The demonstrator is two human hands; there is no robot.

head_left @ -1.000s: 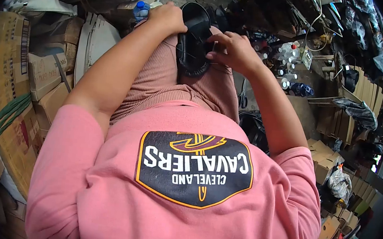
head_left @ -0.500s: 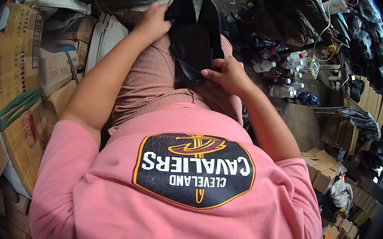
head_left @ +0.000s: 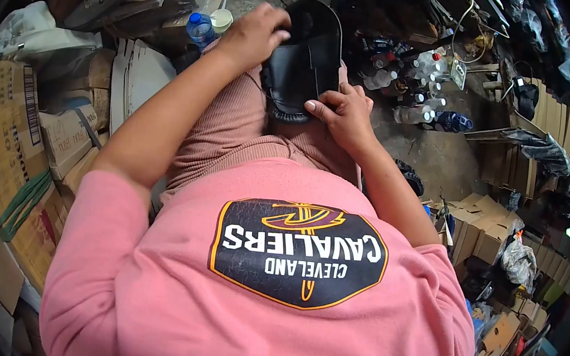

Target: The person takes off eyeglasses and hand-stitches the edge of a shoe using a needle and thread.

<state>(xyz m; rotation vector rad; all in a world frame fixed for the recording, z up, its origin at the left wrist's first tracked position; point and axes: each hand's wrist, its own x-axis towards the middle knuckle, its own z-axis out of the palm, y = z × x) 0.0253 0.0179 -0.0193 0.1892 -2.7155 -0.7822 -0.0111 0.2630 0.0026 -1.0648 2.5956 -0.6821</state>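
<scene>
One black shoe (head_left: pixel 289 74) of smooth, faintly shiny material, rounded at its far end and ridged with gathers along its near edge, lies across the lap (head_left: pixel 219 112) toward the knees, over ribbed pink corduroy. The left hand (head_left: pixel 255 34) has its fingers bent at the shoe's upper left edge; whether it grips anything I cannot tell. The right hand (head_left: pixel 344 115) sets its thumb on the shoe's lower right edge, forefinger curled close, hiding part of that side; what it pinches cannot be made out. A thin dark thread (head_left: pixel 260 86) runs over the left thigh. Beyond the left forearm stand a blue-capped plastic bottle (head_left: pixel 200 30) and a small white bowl (head_left: pixel 222 20); farther left, cardboard boxes (head_left: pixel 67 138) lean by a large carton (head_left: pixel 10 114) crossed by a green strap (head_left: pixel 22 202). Clear bottles (head_left: pixel 428 68) crowd the right of the bare grey floor (head_left: pixel 432 166), and flattened cardboard (head_left: pixel 546 136) and a crumpled plastic bag (head_left: pixel 518 261) clutter the dim room's right edge.
</scene>
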